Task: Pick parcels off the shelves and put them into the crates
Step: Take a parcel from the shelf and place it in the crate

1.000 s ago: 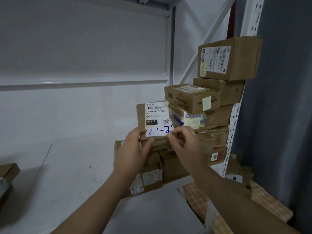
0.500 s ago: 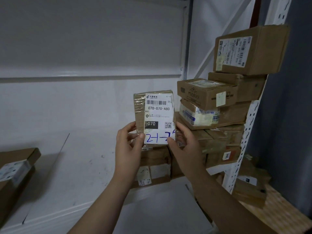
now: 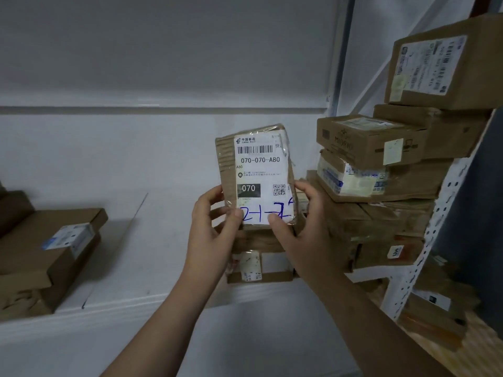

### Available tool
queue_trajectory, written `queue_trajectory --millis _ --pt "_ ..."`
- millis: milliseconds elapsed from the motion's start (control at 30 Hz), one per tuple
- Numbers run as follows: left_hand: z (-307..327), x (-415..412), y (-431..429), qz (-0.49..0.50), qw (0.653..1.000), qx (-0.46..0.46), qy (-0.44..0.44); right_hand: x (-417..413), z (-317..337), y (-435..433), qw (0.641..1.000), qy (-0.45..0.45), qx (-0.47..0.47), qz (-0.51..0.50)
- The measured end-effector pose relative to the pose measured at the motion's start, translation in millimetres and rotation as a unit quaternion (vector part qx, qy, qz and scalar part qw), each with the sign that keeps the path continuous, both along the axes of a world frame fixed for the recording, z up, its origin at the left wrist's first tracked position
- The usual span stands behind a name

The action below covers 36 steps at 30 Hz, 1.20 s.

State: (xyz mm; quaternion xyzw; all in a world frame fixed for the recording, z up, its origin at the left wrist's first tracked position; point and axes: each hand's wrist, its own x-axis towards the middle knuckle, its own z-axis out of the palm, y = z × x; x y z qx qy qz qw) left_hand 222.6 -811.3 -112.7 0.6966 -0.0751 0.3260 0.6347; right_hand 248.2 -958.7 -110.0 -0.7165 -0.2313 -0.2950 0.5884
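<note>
Left hand (image 3: 211, 235): we pinch the parcel (image 3: 255, 178) at its lower left edge.
Right hand (image 3: 310, 235): we grip its lower right corner.
Parcel: upright, taped brown, labelled 070-070-A80; handwriting perhaps "21-7".

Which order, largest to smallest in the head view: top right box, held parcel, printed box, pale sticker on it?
1. Top right box, though cropped.
2. Held parcel and printed box look alike; the parcel is nearer the camera, so unranked.
3. Pale sticker.

white wall (image 3: 163, 50) behind | dark grey surface (image 3: 479, 213) right | wooden board (image 3: 485, 356) bottom-right
</note>
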Motion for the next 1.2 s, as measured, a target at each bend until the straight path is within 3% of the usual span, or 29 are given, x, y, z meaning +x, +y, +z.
queue_trajectory --millis 133,267,400,500,567,767,867,1000,1200 --pt "-7.9 -26.5 18.3 -0.029 0.999 -0.002 0.022 -5.3 -7.9 23.9 0.993 -0.016 0.043 0.108" --pt "-24.7 -52.9 49.5 -0.035 0.998 0.018 0.057 -16.3 -21.3 62.7 0.988 0.004 0.046 0.149" --pt "-31.4 -80.6 106.1 0.06 0.988 0.137 0.028 -29.3 -26.2 119.3 0.981 0.053 0.04 0.18" --pt "-31.8 -96.4 162.6 0.219 0.941 0.255 -0.037 -37.7 -25.4 170.2 0.982 0.047 0.002 0.182" --pt "-27.8 -107.5 198.9 0.259 0.922 0.283 -0.041 -44.6 -23.4 205.9 0.982 0.04 -0.011 0.185" --pt "-1.4 -123.3 280.5 0.305 0.863 0.401 -0.031 -52.3 -25.4 292.4 0.981 0.001 -0.026 0.192" --pt "6.4 -115.1 303.8 0.325 0.811 0.487 -0.013 -47.2 -31.9 318.9 0.988 -0.019 -0.048 0.149" --pt "6.2 -105.8 321.4 0.369 0.728 0.578 0.017 -41.2 -38.3 340.8 0.988 0.042 -0.103 0.105" --pt "14.6 -104.1 334.2 0.369 0.692 0.621 0.014 -38.7 -32.1 361.0 0.985 0.081 -0.153 0.025"
